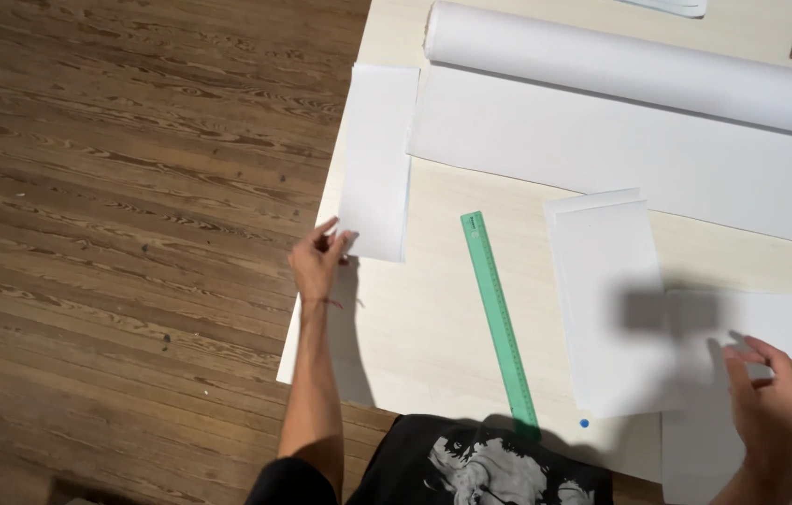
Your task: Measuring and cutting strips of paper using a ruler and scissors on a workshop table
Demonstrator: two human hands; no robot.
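Black shirt (pixel 499 468) cut off; hands: left (pixel 318 262) pinching paper strip (pixel 376 159), right (pixel 772 402) loosely open.

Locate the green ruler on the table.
In the head view, the green ruler lies diagonally mid-table, between the left hand and the stacked white sheets.

The left hand (pixel 318 262), on a bare arm stretched far out to the left of the green ruler (pixel 500 323), pinches with thumb and fingertips closed together, while the right hand (pixel 770 397), well to the ruler's right, lies palm down with fingers loosely spread, gripping nothing.
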